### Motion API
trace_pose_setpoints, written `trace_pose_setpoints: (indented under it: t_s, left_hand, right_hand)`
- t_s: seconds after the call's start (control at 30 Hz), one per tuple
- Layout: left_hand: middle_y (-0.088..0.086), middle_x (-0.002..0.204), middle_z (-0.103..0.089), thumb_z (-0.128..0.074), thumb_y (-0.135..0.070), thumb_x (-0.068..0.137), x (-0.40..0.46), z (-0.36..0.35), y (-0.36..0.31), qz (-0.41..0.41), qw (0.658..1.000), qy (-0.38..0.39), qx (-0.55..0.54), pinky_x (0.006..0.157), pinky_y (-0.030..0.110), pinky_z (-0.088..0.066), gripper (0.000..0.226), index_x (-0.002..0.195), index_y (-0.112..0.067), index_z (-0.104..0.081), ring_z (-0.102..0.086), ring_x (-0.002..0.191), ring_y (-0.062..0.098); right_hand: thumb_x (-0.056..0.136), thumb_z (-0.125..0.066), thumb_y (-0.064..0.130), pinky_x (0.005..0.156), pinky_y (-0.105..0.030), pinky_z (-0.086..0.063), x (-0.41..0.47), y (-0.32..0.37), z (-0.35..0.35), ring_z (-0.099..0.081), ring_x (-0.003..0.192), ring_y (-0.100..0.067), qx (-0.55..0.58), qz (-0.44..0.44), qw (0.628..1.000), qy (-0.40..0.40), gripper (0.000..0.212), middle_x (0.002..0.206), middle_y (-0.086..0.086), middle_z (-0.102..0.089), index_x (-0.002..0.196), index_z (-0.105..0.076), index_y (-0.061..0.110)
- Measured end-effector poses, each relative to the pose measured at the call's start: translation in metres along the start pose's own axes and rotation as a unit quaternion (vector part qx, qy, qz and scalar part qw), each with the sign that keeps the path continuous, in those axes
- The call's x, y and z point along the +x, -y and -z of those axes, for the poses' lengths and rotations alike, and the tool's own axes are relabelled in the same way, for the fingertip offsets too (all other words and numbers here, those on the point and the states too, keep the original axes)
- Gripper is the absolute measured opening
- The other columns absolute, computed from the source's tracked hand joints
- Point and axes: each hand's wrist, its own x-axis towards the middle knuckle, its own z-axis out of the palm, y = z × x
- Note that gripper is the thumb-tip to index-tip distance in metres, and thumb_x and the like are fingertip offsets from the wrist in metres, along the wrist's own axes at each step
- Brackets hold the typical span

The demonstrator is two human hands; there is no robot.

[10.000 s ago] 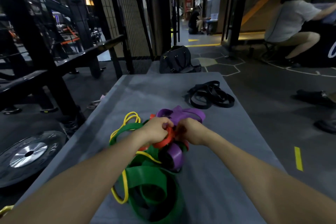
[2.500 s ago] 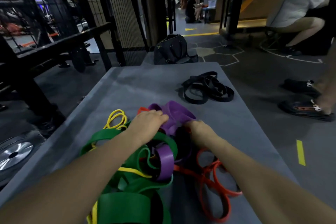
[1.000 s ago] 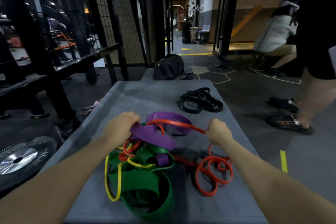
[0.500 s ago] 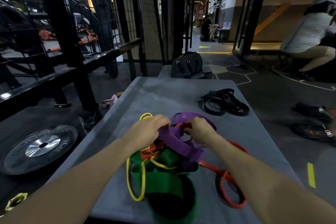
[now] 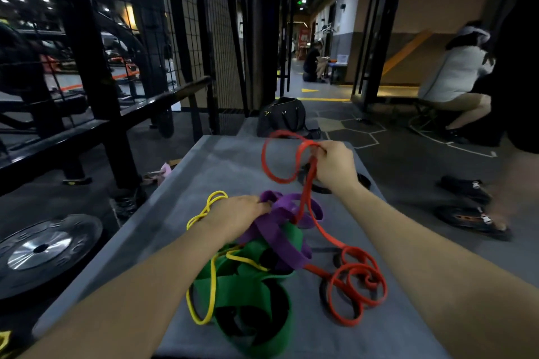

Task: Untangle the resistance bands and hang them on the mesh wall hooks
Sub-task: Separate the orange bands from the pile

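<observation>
Red band runs 12-to-6 down the grey table, top loop pinched in raised right hand, tail coiled at 5 o'clock. Left hand presses purple band on tangle, grip unclear. Right nearer.

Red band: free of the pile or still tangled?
Still tangled: red band, lifted by the right hand, runs through the purple band.

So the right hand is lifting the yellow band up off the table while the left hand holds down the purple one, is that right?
Not quite. In the head view the right hand lifts the red band, not the yellow band, which lies on the table. The left hand does hold the purple band.
</observation>
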Motion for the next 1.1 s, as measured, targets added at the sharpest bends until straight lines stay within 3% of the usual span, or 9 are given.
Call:
trace_pose_setpoints:
  t_s: [0.23,0.3,0.43,0.67,0.8,0.97,1.1]
  left_hand:
    - [0.005,0.118,-0.053,-0.042,-0.019,0.093,-0.004,0.005,0.0,0.077,0.997,0.013,0.001,0.089,0.034,-0.046,0.033,0.124,-0.028,-0.048,-0.055,0.115,0.026]
    - [0.007,0.123,-0.051,-0.042,-0.017,0.093,-0.005,0.01,-0.004,0.088,0.996,0.024,-0.017,0.092,0.035,-0.043,0.037,0.128,-0.026,-0.047,-0.053,0.117,0.027]
    - [0.008,0.124,-0.051,-0.042,-0.006,0.087,0.002,0.012,-0.018,0.1,0.993,0.021,-0.065,0.09,0.041,-0.046,0.041,0.125,-0.023,-0.05,-0.054,0.115,0.031]
    - [0.004,0.122,-0.051,-0.049,-0.029,0.093,0.018,0.001,-0.058,0.06,0.993,-0.008,-0.098,0.091,0.039,-0.045,0.027,0.117,-0.02,-0.054,-0.053,0.114,0.028]
    - [0.001,0.122,-0.052,-0.055,-0.035,0.089,0.024,-0.018,-0.07,0.046,0.992,0.005,-0.113,0.093,0.041,-0.046,0.033,0.119,-0.023,-0.054,-0.053,0.114,0.025]
    - [0.001,0.122,-0.05,-0.058,-0.04,0.085,0.025,-0.034,-0.077,0.076,0.988,0.034,-0.128,0.096,0.042,-0.045,0.043,0.124,-0.021,-0.051,-0.051,0.117,0.023]
    - [0.0,0.127,-0.049,-0.064,-0.053,0.076,0.027,-0.04,-0.088,0.1,0.987,0.054,-0.117,0.097,0.037,-0.044,0.061,0.127,-0.023,-0.049,-0.048,0.121,0.021]
  right_hand:
    - [0.094,-0.043,0.008,0.07,-0.042,-0.055,-0.007,-0.036,0.038,-0.065,0.077,-0.036,-0.038,-0.097,0.994,-0.022,0.025,0.084,-0.02,-0.067,0.089,-0.065,-0.003]
    - [0.092,-0.044,0.005,0.062,-0.035,-0.049,-0.014,-0.052,0.046,-0.06,0.072,-0.033,-0.079,-0.128,0.988,-0.012,0.023,0.081,-0.02,-0.063,0.082,-0.063,-0.004]
    - [0.092,-0.045,0.008,0.063,-0.031,-0.04,-0.03,-0.087,0.054,-0.059,0.077,-0.035,-0.134,-0.185,0.974,0.007,0.021,0.087,-0.021,-0.062,0.084,-0.062,-0.003]
    - [0.091,-0.045,0.003,0.065,-0.033,-0.043,-0.056,-0.14,0.051,-0.062,0.091,-0.039,-0.184,-0.236,0.954,0.027,0.017,0.101,-0.025,-0.064,0.095,-0.059,-0.006]
    - [0.092,-0.043,0.002,0.08,-0.04,-0.05,-0.07,-0.157,0.039,-0.06,0.107,-0.039,-0.22,-0.244,0.938,0.109,0.024,0.115,-0.026,-0.061,0.11,-0.056,-0.006]
    - [0.096,-0.045,0.015,0.102,-0.039,-0.038,-0.069,-0.161,0.032,-0.034,0.129,-0.037,-0.273,-0.22,0.925,0.149,0.039,0.137,-0.022,-0.038,0.131,-0.043,-0.002]
    - [0.093,-0.045,0.008,0.099,-0.04,-0.039,-0.069,-0.158,0.033,-0.029,0.128,-0.036,-0.299,-0.208,0.921,0.137,0.025,0.136,-0.019,-0.034,0.115,-0.051,-0.001]
